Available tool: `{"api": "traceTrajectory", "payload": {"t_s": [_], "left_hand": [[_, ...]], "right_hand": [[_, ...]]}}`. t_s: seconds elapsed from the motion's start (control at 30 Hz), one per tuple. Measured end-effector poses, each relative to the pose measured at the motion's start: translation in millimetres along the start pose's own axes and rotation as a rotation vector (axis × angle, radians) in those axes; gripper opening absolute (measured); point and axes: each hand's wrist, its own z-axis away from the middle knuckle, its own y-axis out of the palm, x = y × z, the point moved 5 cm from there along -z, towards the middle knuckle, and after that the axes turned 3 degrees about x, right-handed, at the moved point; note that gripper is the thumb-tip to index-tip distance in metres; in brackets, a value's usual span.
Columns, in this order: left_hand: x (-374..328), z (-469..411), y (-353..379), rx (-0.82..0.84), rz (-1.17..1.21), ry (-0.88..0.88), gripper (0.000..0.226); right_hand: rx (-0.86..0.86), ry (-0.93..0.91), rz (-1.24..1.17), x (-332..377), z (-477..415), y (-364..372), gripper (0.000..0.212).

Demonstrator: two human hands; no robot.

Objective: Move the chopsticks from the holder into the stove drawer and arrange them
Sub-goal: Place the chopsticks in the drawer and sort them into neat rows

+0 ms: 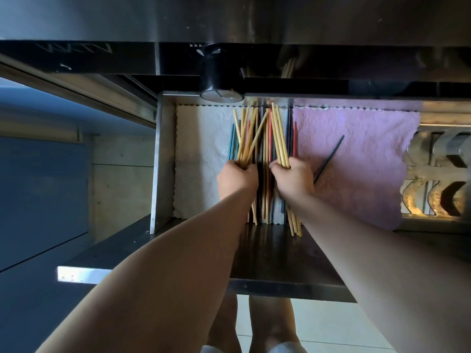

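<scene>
Both fists closed: left hand point(237, 178) and right hand point(293, 178) each grip pale wooden chopsticks point(279, 135), apparently sorting them inside the open steel drawer point(159, 161).

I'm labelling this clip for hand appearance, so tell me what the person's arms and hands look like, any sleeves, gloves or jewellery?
Both arms are bare along their whole visible length; no sleeve shows on either. The left hand and right hand wear no gloves. No watch, bracelet or band shows at either wrist, and no ring on the parts of the fingers in view. No markings are visible.
</scene>
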Motion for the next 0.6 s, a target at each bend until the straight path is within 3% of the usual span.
{"api": "traceTrajectory", "payload": {"t_s": [0.17,0.37,0.47,0.6], "left_hand": [[7.2,-7.0,-14.9,-0.036,-0.012,0.013,0.010],[2.7,-6.5,-11.2,-0.016,0.026,0.099,0.022],[4.7,-4.5,-3.9,0.018,0.055,0.099,0.015],[7.8,-6.2,-4.0,0.008,0.037,0.090,0.024]], "right_hand": [[-0.026,0.057,-0.034,-1.8,-1.3,6.1,0.022],[-0.056,0.058,-0.025,-2.0,-1.4,5.7,0.022],[-0.003,0.072,-0.055,-2.9,-0.1,9.0,0.021],[0.019,0.076,-0.076,-2.5,0.2,12.4,0.020]]}}
